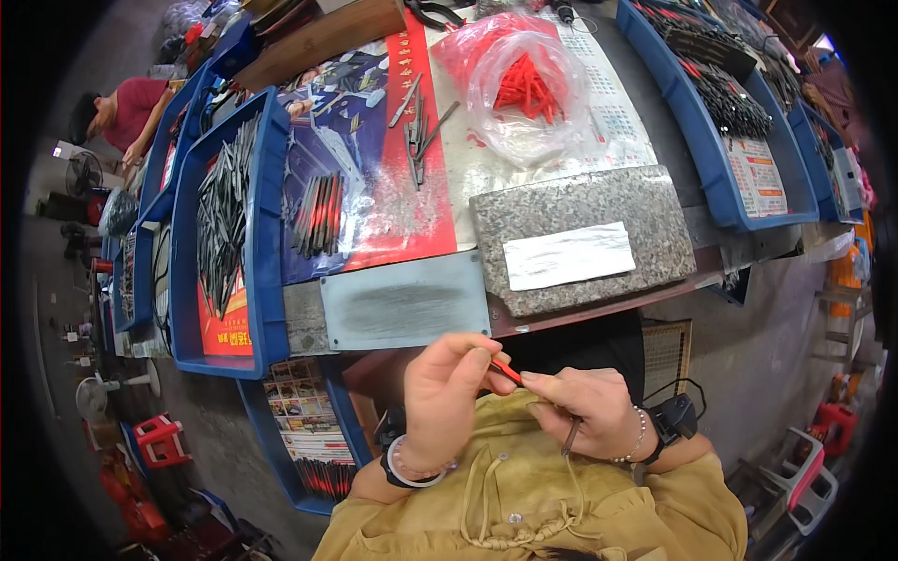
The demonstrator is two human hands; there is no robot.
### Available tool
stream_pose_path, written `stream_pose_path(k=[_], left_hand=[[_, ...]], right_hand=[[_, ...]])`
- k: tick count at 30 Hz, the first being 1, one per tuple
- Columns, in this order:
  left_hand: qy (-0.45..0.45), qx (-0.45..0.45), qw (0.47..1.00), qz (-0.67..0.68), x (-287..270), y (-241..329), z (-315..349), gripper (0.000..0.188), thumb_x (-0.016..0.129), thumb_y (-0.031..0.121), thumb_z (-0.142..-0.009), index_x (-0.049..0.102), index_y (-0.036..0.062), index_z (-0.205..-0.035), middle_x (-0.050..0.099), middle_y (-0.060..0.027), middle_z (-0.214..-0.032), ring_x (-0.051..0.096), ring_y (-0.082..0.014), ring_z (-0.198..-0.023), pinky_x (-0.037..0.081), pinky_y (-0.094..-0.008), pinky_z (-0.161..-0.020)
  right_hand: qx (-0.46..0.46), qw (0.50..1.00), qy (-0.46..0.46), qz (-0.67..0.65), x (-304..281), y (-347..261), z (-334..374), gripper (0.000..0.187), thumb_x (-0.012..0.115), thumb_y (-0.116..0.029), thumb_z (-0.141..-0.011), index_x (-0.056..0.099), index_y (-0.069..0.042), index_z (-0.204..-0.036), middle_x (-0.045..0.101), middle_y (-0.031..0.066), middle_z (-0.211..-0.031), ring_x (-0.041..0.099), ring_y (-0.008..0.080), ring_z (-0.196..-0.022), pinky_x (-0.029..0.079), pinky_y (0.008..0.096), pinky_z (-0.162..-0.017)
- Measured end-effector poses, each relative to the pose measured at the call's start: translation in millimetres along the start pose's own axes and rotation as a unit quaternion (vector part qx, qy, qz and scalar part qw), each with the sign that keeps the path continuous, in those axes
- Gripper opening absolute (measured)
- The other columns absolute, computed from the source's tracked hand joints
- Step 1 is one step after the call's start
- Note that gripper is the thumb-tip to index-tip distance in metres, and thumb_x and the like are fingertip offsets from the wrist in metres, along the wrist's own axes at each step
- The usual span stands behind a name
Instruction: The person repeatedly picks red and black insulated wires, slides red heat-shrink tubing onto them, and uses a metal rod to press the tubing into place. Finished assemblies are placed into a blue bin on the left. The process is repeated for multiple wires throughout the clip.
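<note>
Close to my body, just in front of the table edge, my left hand [441,388] pinches one end of a slim red-and-black piece [506,371] between thumb and fingers. The fingers of my right hand [591,404] close on its other end. A thin dark rod [572,434] also sticks out from under my right hand, pointing down; its upper end is hidden by the fingers. Nearest on the table are a grey plate [407,327] with a dark smudge and a speckled stone slab [585,201], on which lies a white paper [569,255].
A clear bag [486,122] of small red pieces [529,87] stands beyond the slab. Red-and-dark sticks [319,214] lie in a row on the left. Blue trays [274,280] [725,178] flank the table. A co-worker [131,112] sits at far left.
</note>
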State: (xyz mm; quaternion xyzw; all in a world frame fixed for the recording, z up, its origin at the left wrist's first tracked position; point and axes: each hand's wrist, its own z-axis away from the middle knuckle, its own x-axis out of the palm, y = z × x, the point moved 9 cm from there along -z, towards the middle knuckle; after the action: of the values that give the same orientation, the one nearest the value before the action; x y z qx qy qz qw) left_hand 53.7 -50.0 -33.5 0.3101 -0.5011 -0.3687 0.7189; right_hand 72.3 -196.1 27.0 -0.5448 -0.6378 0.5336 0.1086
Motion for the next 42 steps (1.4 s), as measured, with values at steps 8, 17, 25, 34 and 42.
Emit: stream_pose_path(k=[8, 17, 25, 34, 42], left_hand=[[-0.149, -0.171, 0.963, -0.143, 9, -5, -3, 0.022, 0.057, 0.007, -0.100, 0.066, -0.0096, -0.112, 0.071, -0.0147, -0.099, 0.071, -0.0166, -0.086, 0.057, -0.0255, -0.075], [-0.267, -0.221, 0.885, -0.311, 14, -9, -5, 0.031, 0.052, 0.023, -0.105, 0.068, -0.0042, -0.105, 0.059, 0.0014, -0.072, 0.053, -0.0039, -0.065, 0.043, -0.0197, -0.059], [-0.176, -0.076, 0.908, -0.372, -6, 25, -50, 0.034, 0.052, 0.025, -0.105, 0.068, -0.0033, -0.098, 0.055, 0.0024, -0.068, 0.047, -0.0042, -0.063, 0.039, -0.0219, -0.058], [-0.197, -0.045, 0.872, -0.446, -4, 20, -63, 0.030, 0.053, 0.021, -0.104, 0.067, -0.0042, -0.097, 0.065, -0.0047, -0.078, 0.054, -0.0096, -0.075, 0.047, -0.0276, -0.069], [-0.205, -0.003, 0.858, -0.470, -1, 21, -68, 0.027, 0.054, 0.020, -0.100, 0.067, -0.0027, -0.092, 0.066, -0.0186, -0.077, 0.063, -0.0319, -0.072, 0.050, -0.0379, -0.067]], right_hand=[[-0.144, 0.972, -0.100, 0.156, -27, -16, -8, 0.029, 0.070, -0.005, -0.073, 0.071, -0.005, -0.102, 0.062, 0.0035, -0.074, 0.055, 0.0146, -0.052, 0.041, 0.0274, -0.042], [-0.084, 0.984, -0.128, 0.092, -38, 7, -32, 0.024, 0.071, -0.002, -0.078, 0.069, -0.002, -0.102, 0.072, 0.0135, -0.103, 0.071, 0.0254, -0.080, 0.057, 0.0325, -0.062], [0.027, 0.979, -0.042, 0.199, -35, 45, -40, 0.025, 0.070, 0.003, -0.077, 0.063, -0.003, -0.100, 0.071, 0.0125, -0.105, 0.069, 0.0276, -0.074, 0.056, 0.0339, -0.063], [0.054, 0.981, -0.077, 0.167, -35, 49, -40, 0.022, 0.071, -0.001, -0.080, 0.065, -0.004, -0.101, 0.072, 0.0124, -0.108, 0.070, 0.0279, -0.078, 0.057, 0.0343, -0.066], [0.066, 0.997, 0.027, 0.005, -77, 29, -53, 0.042, 0.048, -0.034, -0.104, 0.066, 0.004, -0.105, 0.070, 0.0214, -0.107, 0.067, 0.0267, -0.076, 0.055, 0.0313, -0.070]])
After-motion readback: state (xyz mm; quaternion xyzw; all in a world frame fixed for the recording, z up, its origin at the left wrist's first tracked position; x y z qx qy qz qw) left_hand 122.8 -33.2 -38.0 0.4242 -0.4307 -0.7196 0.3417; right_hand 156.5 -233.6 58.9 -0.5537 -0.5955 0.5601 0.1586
